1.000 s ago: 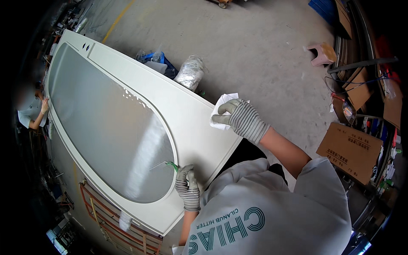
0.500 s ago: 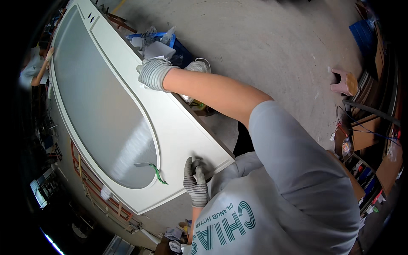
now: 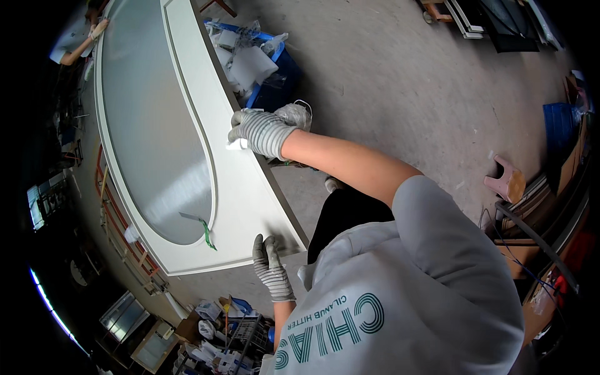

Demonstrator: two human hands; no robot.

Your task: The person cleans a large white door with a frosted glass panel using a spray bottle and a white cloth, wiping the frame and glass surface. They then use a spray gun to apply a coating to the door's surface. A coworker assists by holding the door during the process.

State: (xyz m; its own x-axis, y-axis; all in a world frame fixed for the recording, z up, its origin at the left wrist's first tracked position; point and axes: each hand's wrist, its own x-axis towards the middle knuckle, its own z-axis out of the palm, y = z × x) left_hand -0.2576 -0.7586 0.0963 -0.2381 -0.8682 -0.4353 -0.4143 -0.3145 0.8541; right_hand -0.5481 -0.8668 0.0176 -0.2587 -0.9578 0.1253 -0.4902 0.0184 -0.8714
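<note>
A large white door panel with a curved frosted glass pane lies before me, reaching to the far left. My right hand, in a striped grey work glove, is closed on a crumpled white cloth at the panel's right edge. Close to the near end, my left hand, gloved alike, has its fingers stretched out over the panel's edge. Nothing shows in it. On the glass near its lower rim lies a thin flat blade-like tool with a green string or handle.
Beyond the panel's right edge stands a blue bin of plastic scraps. Another person's gloved hand touches the panel's far left edge. A pink stool stands at the right. Red metal racks are at the left; a cluttered crate sits below.
My view has shifted, so the panel appears farther left and more of the floor shows. My right hand stays at the panel's right edge with the cloth; my left stays by its near end.
</note>
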